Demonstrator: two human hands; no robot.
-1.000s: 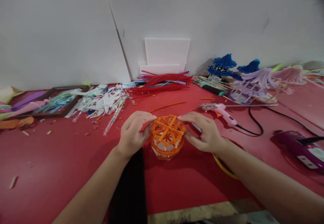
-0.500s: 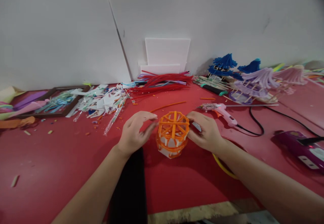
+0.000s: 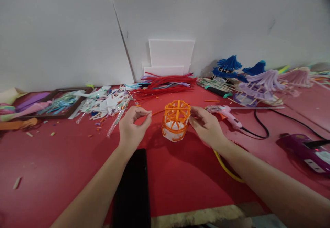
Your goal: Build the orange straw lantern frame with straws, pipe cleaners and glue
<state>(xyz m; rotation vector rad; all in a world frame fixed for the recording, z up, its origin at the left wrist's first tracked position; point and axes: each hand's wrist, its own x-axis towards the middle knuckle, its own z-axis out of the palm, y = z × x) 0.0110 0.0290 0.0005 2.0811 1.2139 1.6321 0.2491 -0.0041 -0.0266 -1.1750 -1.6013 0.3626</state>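
Note:
An orange cage-like craft frame [image 3: 177, 121] with a white base and a spoked top is held at its right side by my right hand [image 3: 206, 125]. To the left of it, my left hand [image 3: 134, 126] is apart from the frame, its thumb and forefinger pinched together. Whatever is between those fingertips, if anything, is too small to make out. Behind that hand, an orange strip [image 3: 157, 112] lies on the red table [image 3: 180, 180].
A pink glue gun [image 3: 230, 116] lies right of my right hand, its cable trailing right. Red stems [image 3: 165, 83] and white scraps [image 3: 110, 101] lie at the back. A black device [image 3: 132, 190] is by my left forearm; purple power strip [image 3: 306, 152] far right.
The orange frame has moved up and tilted, showing more of its white base. My left hand has drawn away to the left, and its fingertips have come together.

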